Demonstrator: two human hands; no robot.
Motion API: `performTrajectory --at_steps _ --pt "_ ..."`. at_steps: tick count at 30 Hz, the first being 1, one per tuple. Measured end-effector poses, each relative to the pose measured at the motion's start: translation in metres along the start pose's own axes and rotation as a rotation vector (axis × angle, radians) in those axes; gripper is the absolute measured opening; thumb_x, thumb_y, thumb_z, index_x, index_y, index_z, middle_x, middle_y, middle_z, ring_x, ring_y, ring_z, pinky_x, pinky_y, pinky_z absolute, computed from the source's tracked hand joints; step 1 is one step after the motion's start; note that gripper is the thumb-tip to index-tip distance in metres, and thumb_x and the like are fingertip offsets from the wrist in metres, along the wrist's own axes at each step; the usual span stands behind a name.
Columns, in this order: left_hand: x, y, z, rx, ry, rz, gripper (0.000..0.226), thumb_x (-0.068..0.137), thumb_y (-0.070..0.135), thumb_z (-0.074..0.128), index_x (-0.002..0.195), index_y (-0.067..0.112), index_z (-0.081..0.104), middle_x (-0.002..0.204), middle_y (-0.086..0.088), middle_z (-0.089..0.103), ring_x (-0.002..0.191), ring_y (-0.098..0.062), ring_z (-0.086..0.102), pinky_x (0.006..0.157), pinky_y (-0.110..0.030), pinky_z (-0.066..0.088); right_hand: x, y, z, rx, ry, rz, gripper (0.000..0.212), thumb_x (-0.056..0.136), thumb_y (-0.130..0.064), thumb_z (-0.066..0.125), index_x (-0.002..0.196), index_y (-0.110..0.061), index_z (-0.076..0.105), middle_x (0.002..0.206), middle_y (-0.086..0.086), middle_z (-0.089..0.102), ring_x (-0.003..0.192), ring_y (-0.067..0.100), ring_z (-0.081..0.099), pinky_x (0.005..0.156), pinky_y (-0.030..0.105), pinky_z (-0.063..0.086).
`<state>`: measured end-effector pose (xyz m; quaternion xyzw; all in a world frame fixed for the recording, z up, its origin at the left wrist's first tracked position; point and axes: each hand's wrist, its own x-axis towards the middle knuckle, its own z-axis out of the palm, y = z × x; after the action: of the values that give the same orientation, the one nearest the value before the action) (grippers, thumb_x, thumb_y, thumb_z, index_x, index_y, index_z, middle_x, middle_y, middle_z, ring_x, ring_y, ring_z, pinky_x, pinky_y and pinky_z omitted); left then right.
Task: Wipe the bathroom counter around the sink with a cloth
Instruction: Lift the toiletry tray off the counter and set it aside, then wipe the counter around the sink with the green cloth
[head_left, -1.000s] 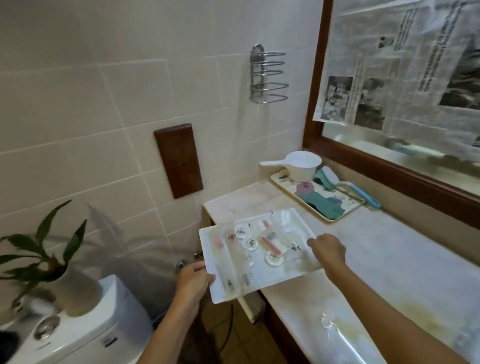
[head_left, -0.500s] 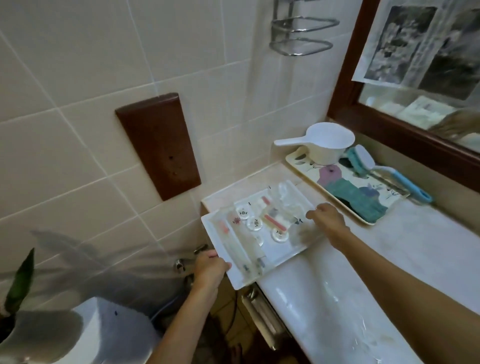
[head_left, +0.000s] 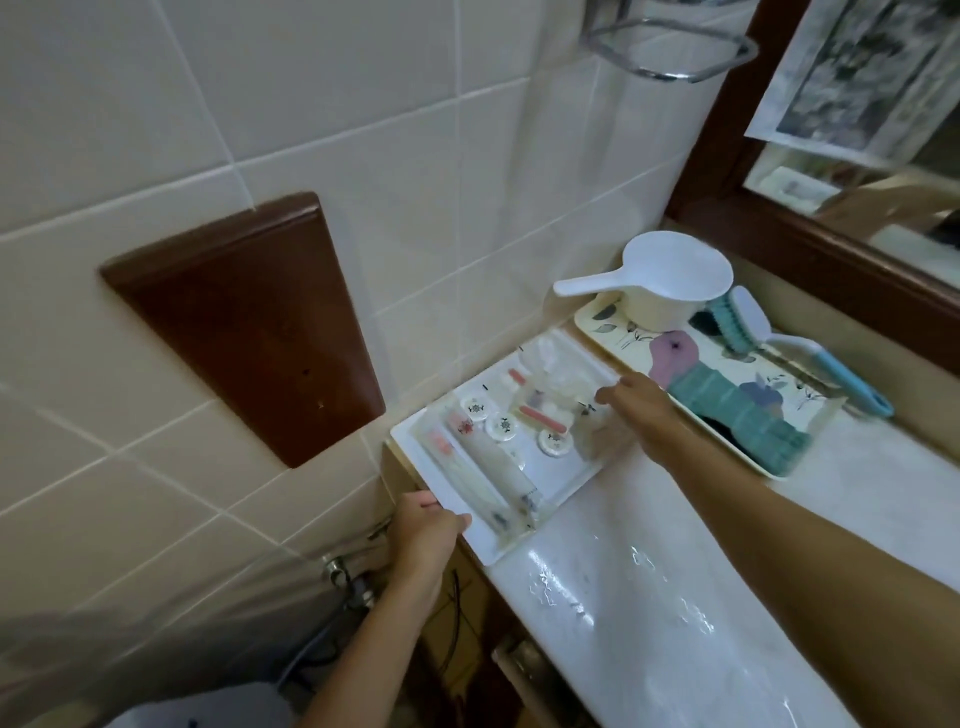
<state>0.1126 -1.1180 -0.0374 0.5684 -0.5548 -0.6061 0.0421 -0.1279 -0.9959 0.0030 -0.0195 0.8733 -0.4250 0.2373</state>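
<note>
Both hands grip the white toiletry tray (head_left: 558, 483) at frame centre, left hand (head_left: 426, 535) fingers clamped on its near corner, right hand (head_left: 641, 410) on far edge, prob. parking it beside the floral tray (head_left: 810, 415) to clear wet surface (head_left: 675, 613); cloth not in view.

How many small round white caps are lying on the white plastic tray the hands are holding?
3. One round white cap toward the tray's wall side, one in the middle, one nearest the right hand. Clear wrappers on the white plastic tray may hide more.
</note>
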Motion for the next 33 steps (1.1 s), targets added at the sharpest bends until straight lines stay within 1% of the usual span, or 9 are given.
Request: performTrajectory --at_steps 6,12,15,17,20,22,25,28,33 --pt "0.008 0.002 0.004 -0.017 0.0 0.022 0.035 0.076 0.0 0.076 0.104 0.008 0.058 0.098 -0.003 0.066 0.081 -0.011 0.06 0.056 -0.02 0.04 0.009 -0.001 0.003 0.019 -0.025 -0.018 0.041 0.065 -0.025 0.066 0.103 -0.016 0.054 0.107 0.005 0.057 0.099 0.026 0.055 0.09 0.044 0.046" --pt "-0.002 -0.007 0.009 -0.008 0.082 0.151 0.049 0.072 0.009 0.081 0.112 0.014 0.053 0.11 -0.004 0.064 0.087 -0.015 0.065 0.059 -0.026 0.053 0.0 0.015 -0.003 0.056 0.099 -0.075 0.054 0.081 -0.011 0.061 0.134 -0.01 0.051 0.134 0.01 0.054 0.118 0.026 0.052 0.098 0.037 0.044" --pt "-0.021 -0.002 0.018 0.158 0.231 0.256 0.068 0.071 0.016 0.081 0.126 0.021 0.042 0.129 -0.003 0.037 0.107 -0.023 0.05 0.07 -0.035 0.05 -0.015 0.03 -0.016 0.018 0.197 -0.138 0.042 0.084 -0.01 0.06 0.126 -0.009 0.059 0.128 0.011 0.059 0.108 0.022 0.056 0.083 0.026 0.041" --pt "-0.038 0.003 0.031 0.289 0.248 0.439 0.067 0.072 0.018 0.08 0.128 0.025 0.043 0.133 -0.002 0.028 0.114 -0.026 0.042 0.081 -0.039 0.05 -0.026 0.046 -0.027 -0.039 0.242 -0.188 0.034 0.085 -0.011 0.061 0.119 -0.011 0.063 0.124 0.008 0.061 0.105 0.019 0.056 0.08 0.024 0.039" --pt "-0.052 0.004 0.059 0.341 0.133 0.893 0.05 0.072 0.01 0.076 0.116 0.024 0.057 0.121 0.006 0.038 0.111 -0.019 0.043 0.088 -0.037 0.048 -0.037 0.071 -0.051 -0.106 0.323 -0.22 0.03 0.083 -0.009 0.059 0.111 -0.012 0.067 0.117 0.006 0.065 0.106 0.022 0.058 0.084 0.029 0.045" --pt "-0.056 0.003 0.081 0.431 -0.076 1.038 0.039 0.078 0.014 0.07 0.114 0.026 0.061 0.119 0.011 0.046 0.111 -0.013 0.047 0.09 -0.034 0.048 -0.036 0.081 -0.07 -0.123 0.392 -0.188 0.024 0.081 -0.007 0.056 0.1 -0.01 0.07 0.104 0.008 0.068 0.097 0.027 0.062 0.079 0.033 0.05" --pt "-0.054 -0.008 0.12 0.699 -0.322 1.155 0.042 0.086 0.028 0.059 0.128 0.032 0.059 0.137 0.009 0.049 0.124 -0.013 0.047 0.1 -0.033 0.044 -0.022 0.091 -0.099 -0.279 0.445 -0.166 0.024 0.083 -0.007 0.056 0.103 0.001 0.067 0.109 0.018 0.066 0.099 0.033 0.059 0.083 0.042 0.051" --pt "-0.042 -0.023 0.15 0.934 -0.34 1.235 0.047 0.083 0.039 0.054 0.129 0.033 0.058 0.145 0.0 0.049 0.13 -0.021 0.048 0.093 -0.039 0.049 0.002 0.096 -0.118 -0.493 0.319 -0.174 0.044 0.088 -0.021 0.058 0.129 -0.007 0.054 0.132 0.013 0.053 0.117 0.03 0.049 0.092 0.037 0.044" --pt "-0.034 -0.037 0.16 1.002 -0.291 1.264 0.051 0.081 0.044 0.05 0.13 0.034 0.058 0.149 0.004 0.045 0.136 -0.015 0.035 0.096 -0.034 0.043 0.037 0.103 -0.128 -0.656 0.098 -0.275 0.058 0.094 -0.039 0.054 0.144 -0.016 0.038 0.149 0.008 0.037 0.134 0.026 0.034 0.107 0.04 0.034"
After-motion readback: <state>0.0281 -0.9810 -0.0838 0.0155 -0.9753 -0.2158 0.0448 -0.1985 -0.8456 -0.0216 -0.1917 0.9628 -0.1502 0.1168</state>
